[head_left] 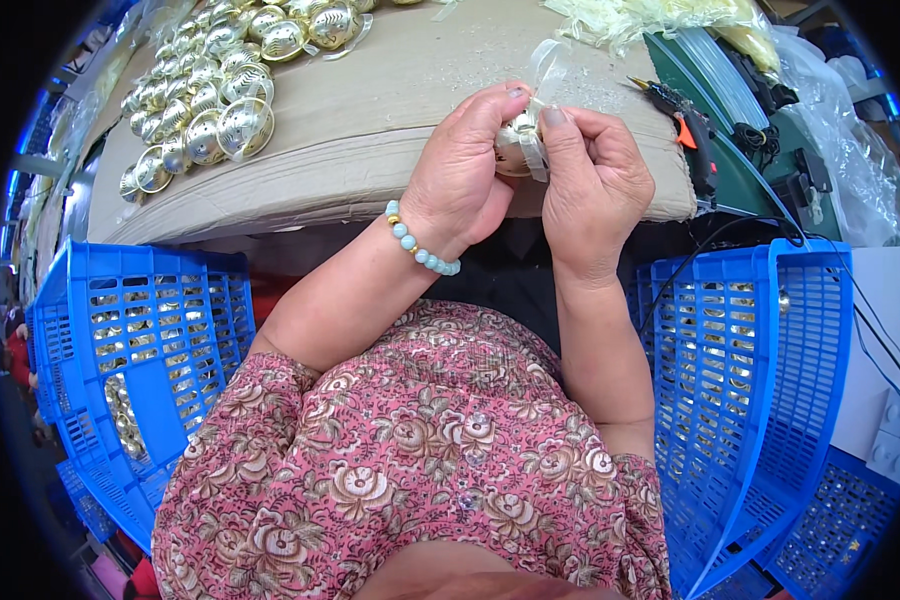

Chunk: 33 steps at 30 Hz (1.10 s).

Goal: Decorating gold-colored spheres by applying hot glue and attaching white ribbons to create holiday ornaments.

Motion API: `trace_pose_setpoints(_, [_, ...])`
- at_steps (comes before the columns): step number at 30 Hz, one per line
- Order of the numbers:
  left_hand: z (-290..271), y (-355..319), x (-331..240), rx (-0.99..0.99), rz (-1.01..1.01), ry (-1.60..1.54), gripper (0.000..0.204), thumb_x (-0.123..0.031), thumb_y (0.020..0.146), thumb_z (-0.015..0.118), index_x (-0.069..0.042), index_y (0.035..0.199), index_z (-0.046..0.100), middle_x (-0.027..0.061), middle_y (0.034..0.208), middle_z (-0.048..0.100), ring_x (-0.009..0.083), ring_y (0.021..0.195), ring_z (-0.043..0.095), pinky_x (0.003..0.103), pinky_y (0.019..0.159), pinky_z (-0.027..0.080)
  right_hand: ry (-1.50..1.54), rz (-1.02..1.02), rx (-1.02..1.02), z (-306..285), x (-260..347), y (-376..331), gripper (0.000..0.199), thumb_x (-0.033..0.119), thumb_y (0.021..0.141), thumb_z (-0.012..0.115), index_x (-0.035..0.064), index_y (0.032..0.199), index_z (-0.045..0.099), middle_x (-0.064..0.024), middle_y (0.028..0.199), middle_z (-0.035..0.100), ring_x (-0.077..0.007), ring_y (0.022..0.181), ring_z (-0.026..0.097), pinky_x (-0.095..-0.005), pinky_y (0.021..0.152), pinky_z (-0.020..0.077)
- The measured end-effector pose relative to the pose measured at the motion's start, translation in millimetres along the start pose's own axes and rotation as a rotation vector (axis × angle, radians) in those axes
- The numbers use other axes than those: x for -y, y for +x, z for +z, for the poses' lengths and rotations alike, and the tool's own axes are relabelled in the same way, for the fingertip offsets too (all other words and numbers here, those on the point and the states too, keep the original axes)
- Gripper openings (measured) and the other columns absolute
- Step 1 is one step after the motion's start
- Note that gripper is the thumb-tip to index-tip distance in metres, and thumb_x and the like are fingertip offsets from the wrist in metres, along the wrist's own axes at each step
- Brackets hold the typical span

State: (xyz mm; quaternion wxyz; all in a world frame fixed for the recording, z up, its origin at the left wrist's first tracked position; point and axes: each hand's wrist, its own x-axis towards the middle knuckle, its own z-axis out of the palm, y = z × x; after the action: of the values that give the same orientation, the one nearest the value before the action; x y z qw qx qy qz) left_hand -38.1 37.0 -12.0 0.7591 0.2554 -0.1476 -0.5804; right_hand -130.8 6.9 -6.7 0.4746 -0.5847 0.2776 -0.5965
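Note:
Over the front edge of the cardboard-topped table, both my hands are closed around one shiny gold ball ornament. My left hand, with a beaded bracelet at the wrist, grips the ball from its left side. My right hand pinches the sheer whitish ribbon at the top of the ball between thumb and fingers. A loop of that ribbon stands up above my fingertips, and a tail hangs over the ball. Fingers cover much of the ball and the spot where the ribbon meets it.
Many gold ball ornaments lie in rows on the cardboard at left. A black glue gun with an orange trigger lies right, near pale yellow ribbons and clear plastic. Blue crates flank me, cables hanging over the right crate.

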Motion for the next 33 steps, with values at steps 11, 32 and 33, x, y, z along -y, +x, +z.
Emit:
trace_pose_setpoints(11, [0.4,-1.8,-4.1,0.051,-0.078,0.004,0.02,-0.024,0.091,0.051,-0.009,0.101,0.058,0.0042,0.095,0.062,0.0162,0.089,0.06,0.032,0.081,0.047,0.082,0.206,0.02,-15.3,-4.9,11.6,0.017,0.014,0.088,0.061,-0.002,0.09,0.063,-0.0026,0.081,0.062,-0.006,0.072,0.054,-0.0187,0.063,0.0439])
trace_pose_setpoints(32, [-80.6,-31.6,-136.1,-0.52,1.086,1.234,0.012,-0.011,0.087,0.058,0.0,0.09,0.065,0.0035,0.082,0.062,0.0112,0.076,0.057,0.026,0.072,0.046,-1.45,-0.373,-0.673,-248.4,65.8,38.7,0.048,0.031,0.077,0.073,-0.0017,0.11,0.062,-0.0154,0.104,0.064,-0.0258,0.088,0.064,-0.0318,0.078,0.0517])
trace_pose_setpoints(33, [-100.0,-34.1,-152.1,-0.598,1.166,1.275,0.011,-0.01,0.087,0.058,-0.002,0.09,0.065,0.0043,0.083,0.062,0.0123,0.075,0.057,0.026,0.072,0.046,-1.78,-0.402,-0.624,-270.6,71.0,36.9,0.046,0.034,0.076,0.073,-0.0007,0.106,0.064,-0.0148,0.104,0.065,-0.0269,0.087,0.064,-0.032,0.077,0.0517])
